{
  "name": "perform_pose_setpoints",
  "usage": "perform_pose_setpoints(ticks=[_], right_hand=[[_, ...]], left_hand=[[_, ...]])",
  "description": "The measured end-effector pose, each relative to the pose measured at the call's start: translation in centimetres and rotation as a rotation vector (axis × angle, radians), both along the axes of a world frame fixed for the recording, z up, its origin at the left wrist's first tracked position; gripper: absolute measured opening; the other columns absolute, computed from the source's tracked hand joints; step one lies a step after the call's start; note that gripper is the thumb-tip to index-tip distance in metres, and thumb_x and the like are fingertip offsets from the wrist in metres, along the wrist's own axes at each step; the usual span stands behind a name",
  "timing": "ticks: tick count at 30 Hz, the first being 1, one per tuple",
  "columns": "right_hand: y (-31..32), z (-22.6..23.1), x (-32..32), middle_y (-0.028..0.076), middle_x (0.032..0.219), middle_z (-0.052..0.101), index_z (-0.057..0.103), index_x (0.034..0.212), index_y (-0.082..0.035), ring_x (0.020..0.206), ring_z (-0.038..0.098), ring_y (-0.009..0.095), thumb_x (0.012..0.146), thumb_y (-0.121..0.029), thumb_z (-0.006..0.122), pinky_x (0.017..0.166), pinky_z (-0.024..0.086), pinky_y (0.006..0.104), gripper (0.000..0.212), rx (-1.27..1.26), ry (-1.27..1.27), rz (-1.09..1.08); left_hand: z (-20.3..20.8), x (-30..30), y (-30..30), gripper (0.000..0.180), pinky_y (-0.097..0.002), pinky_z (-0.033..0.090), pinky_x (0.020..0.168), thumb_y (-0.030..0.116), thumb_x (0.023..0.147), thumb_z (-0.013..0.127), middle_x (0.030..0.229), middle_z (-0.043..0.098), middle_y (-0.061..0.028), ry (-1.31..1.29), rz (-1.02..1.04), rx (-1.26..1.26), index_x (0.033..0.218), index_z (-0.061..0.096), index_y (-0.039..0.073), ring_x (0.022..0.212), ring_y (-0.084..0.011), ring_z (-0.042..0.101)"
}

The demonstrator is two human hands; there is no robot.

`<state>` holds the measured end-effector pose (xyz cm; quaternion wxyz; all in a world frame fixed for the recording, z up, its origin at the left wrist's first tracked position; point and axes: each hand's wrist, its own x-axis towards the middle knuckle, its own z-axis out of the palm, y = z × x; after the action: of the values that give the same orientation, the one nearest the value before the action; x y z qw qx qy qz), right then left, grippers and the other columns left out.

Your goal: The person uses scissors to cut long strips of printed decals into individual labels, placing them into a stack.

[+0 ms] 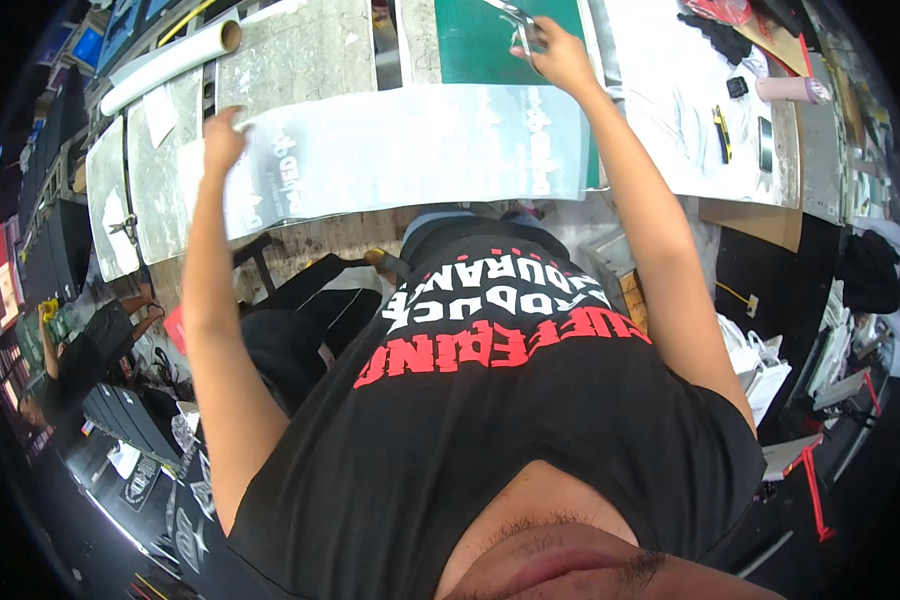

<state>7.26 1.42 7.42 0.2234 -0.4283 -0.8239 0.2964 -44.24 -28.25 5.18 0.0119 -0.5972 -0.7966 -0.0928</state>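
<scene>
A long strip of translucent film (390, 140) with pale white printing lies along the near side of the worktable. At its far left corner is my left hand (224, 142), fingers curled at the film's edge and slightly blurred by motion. My right hand (562, 58) is closed round the handles of a pair of scissors (513, 14), beyond the film's right end. The blades point up and left, over a green cutting mat (480, 50), and partly leave the picture at the top.
A roll of white film (170, 68) lies at the far left. Scissors or a similar tool (125, 228) rest on the left table edge. On the right are a yellow-black cutter (722, 135), a pink cylinder (792, 90) and dark cloth (720, 40). Another person (90, 345) is at far left.
</scene>
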Motion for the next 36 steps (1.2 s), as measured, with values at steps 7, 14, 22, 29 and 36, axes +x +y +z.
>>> perform_pose_setpoints(ticks=[7,14,22,29,36], right_hand=[[-12.4,-3.3,12.1,0.023,0.091,0.068,0.055,0.108,0.001,0.086,0.067,0.038,0.073,-0.044,0.082,0.075,0.051,0.0426,0.062,-0.177,-0.207,-0.654],[-19.8,-8.2,14.5,0.017,0.085,0.068,0.054,0.107,0.003,0.079,0.067,0.031,0.073,-0.046,0.081,0.077,0.050,0.0418,0.066,-0.267,-0.135,-0.876],[-19.0,-11.5,15.8,0.021,0.094,0.066,0.043,0.104,0.004,0.071,0.069,0.028,0.085,0.006,0.062,0.056,0.057,0.0316,0.027,-0.834,0.442,-0.769],[-18.1,-11.6,15.2,0.017,0.088,0.064,0.043,0.098,0.001,0.067,0.069,0.028,0.083,0.011,0.060,0.054,0.058,0.0306,0.025,-0.928,0.446,-0.848],[-15.2,-11.0,17.7,0.015,0.090,0.063,0.047,0.102,0.001,0.073,0.069,0.026,0.082,0.013,0.061,0.060,0.059,0.0297,0.027,-0.770,0.539,-0.780]], left_hand=[[-10.9,13.8,-3.4,0.084,-0.0651,0.007,0.113,0.062,0.081,0.063,0.158,0.019,-0.0176,-0.116,0.151,-0.096,0.150,0.033,0.027,0.146,-0.0411,0.014],[-11.1,14.3,-1.5,0.082,-0.0644,0.007,0.113,0.061,0.080,0.064,0.158,0.020,-0.0182,-0.131,0.173,-0.074,0.149,0.037,0.026,0.145,-0.0412,0.014],[-10.3,15.2,-0.5,0.068,-0.0505,0.029,0.110,0.048,0.078,0.073,0.147,0.037,-0.0237,-0.299,0.367,0.102,0.132,0.056,0.011,0.137,-0.0420,0.030],[-7.3,13.0,-6.6,0.047,-0.0497,0.045,0.092,0.028,0.081,0.075,0.112,0.054,-0.0221,-0.198,1.808,0.615,0.111,0.052,-0.001,0.112,-0.0360,0.051],[-10.6,3.5,-17.8,0.059,-0.0473,0.037,0.102,0.034,0.090,0.064,0.131,0.056,-0.0179,-1.303,1.843,1.200,0.133,0.048,-0.004,0.119,-0.0307,0.054]])
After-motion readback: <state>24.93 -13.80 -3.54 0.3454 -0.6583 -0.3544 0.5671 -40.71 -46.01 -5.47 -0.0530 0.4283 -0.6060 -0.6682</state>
